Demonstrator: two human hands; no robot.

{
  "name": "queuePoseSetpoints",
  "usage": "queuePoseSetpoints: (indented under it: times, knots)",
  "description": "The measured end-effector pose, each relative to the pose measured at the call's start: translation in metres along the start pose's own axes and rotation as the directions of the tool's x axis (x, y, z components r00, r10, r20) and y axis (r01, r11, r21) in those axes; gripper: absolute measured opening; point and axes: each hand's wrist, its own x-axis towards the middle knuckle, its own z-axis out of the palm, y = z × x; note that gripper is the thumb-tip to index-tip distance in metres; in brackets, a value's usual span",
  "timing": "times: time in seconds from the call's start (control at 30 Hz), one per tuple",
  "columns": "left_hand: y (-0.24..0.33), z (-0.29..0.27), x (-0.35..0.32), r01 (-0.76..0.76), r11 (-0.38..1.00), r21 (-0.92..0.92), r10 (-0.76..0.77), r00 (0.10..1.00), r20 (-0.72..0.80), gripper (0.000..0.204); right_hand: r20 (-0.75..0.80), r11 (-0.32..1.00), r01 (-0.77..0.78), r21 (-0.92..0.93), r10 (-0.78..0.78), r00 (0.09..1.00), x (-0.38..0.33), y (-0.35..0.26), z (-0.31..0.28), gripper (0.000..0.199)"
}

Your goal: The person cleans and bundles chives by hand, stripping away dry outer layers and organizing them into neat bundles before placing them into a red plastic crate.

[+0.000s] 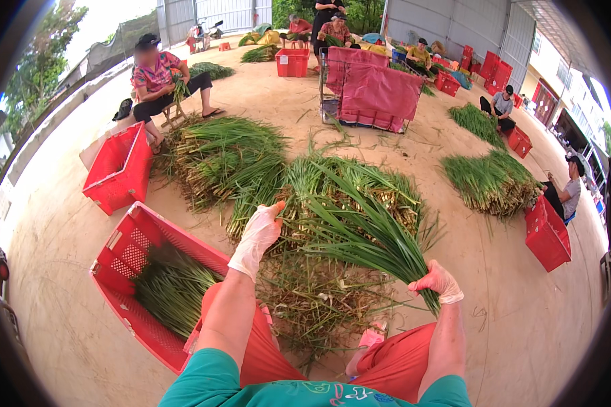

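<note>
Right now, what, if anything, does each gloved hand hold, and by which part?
The right hand grips a green leafy bunch near its gathered end; whether the left hand holds anything cannot be told.

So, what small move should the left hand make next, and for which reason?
Probably it would be best to bring the left hand to the fanned-out end of the bunch and gather it. The right hand grips the bunch near one end only, the other spreads loosely over the pile, and the left hand is close to that side.
</note>
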Motion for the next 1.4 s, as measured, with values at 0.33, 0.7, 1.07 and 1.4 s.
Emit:
queuePoseSetpoints:
  times: [0.33,0.7,1.07,1.4]
  knots:
    - [0.017,0.015,0.009,0.171,0.956,-0.237,-0.179,0.984,-0.011,0.028,0.006,0.982,-0.024,0.189,0.024,1.000,0.000,0.014,-0.004,0.050]
    - [0.058,-0.003,-0.019,-0.242,0.940,-0.239,0.187,0.955,-0.231,0.027,-0.059,0.998,-0.006,-0.065,0.002,0.998,-0.001,0.006,-0.006,0.053]
    - [0.012,-0.026,0.000,0.125,0.864,-0.488,-0.163,0.986,-0.036,0.022,-0.028,0.996,-0.003,0.089,0.005,1.000,0.001,0.006,-0.003,0.053]
    - [0.024,-0.001,-0.022,-0.163,0.987,-0.012,0.163,0.980,0.116,0.043,-0.041,0.983,0.000,0.182,0.008,0.999,-0.002,0.010,-0.008,0.056]
